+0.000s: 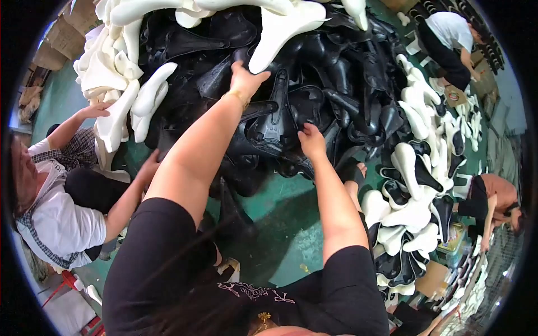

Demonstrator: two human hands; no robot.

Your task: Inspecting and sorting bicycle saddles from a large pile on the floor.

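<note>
While seated, both hands (pixel 246 78) (pixel 311 140) grasp black saddle shells (pixel 280 120).

both hands (pixel 245 80) (pixel 311 141) reach into a pile of black saddles (pixel 314 84).

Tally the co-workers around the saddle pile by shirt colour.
White shirt: 2, one at left, one at top right
Orange shirt: 1, at right
Total: 3 co-workers

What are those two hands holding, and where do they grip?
Left hand grips a white saddle at its narrow end. Right hand rests on a black saddle; whether it grips is unclear.
</note>
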